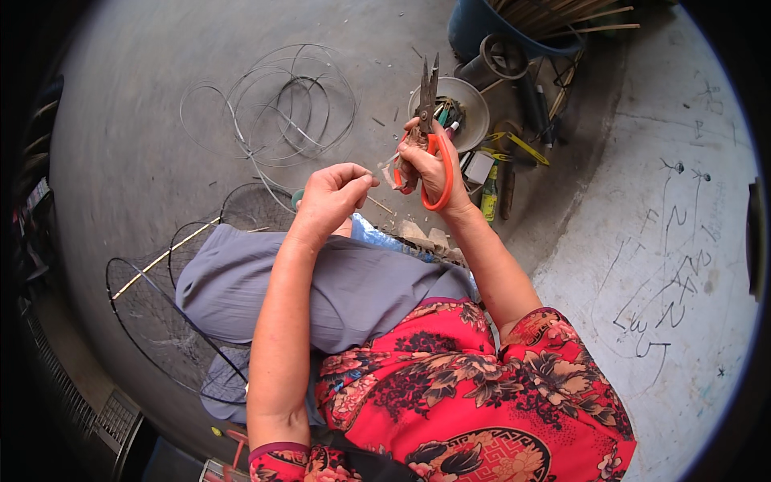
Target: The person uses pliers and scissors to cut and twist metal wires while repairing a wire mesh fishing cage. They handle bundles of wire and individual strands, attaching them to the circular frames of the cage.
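Observation:
My right hand point(430, 169) grips scissors point(429, 84) with orange handles and dark blades pointing up, along with a crumpled, pale scrap of material point(391, 170) whose kind I cannot make out. My left hand point(337, 193), just left of it, has its fingertips pinched together; whatever is between them is too small to name. Beneath my forearms, grey cloth point(369, 285) lies over my lap. A round dark-framed mesh net point(144, 329) is at the left by my legs.
Loose wire coils point(281, 104) lie on the concrete floor. Ahead are a plate of small tools point(474, 108), a blue bucket of sticks point(474, 24), a metal cylinder point(482, 64), yellow tools point(530, 151) and a green bottle point(489, 197). A pale slab with scrawls point(610, 241) lies right.

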`<state>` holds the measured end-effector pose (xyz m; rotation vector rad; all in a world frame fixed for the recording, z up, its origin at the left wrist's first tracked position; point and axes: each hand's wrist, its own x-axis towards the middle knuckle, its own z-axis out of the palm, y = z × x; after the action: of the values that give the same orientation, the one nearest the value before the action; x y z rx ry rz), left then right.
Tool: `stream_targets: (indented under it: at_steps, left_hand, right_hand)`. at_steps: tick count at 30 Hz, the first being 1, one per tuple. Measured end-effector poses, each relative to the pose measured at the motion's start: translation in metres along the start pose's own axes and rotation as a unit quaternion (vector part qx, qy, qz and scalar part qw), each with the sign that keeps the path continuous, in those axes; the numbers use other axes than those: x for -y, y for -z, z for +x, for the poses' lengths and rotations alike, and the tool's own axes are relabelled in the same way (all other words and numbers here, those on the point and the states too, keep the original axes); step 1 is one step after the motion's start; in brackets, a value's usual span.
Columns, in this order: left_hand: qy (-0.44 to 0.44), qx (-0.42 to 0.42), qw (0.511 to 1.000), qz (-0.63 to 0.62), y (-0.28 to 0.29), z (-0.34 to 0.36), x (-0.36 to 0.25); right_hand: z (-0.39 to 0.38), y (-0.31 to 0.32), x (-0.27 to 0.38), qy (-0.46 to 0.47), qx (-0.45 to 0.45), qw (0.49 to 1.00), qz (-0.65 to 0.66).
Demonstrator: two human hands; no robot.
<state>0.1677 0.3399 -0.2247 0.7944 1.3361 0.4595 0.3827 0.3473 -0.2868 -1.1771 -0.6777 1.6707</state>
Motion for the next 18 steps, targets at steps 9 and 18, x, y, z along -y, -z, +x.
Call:
stream_targets:
  at_steps: [9, 18]
  left_hand:
    - [-0.036, -0.069, 0.997, -0.012, 0.0, 0.007, 0.009]
    - [-0.043, -0.09, 0.995, -0.001, -0.001, 0.007, 0.012]
  right_hand:
    - [-0.052, 0.017, -0.018, -0.102, 0.141, 0.972, -0.156]
    - [-0.051, 0.013, -0.012, -0.101, 0.11, 0.971, -0.185]
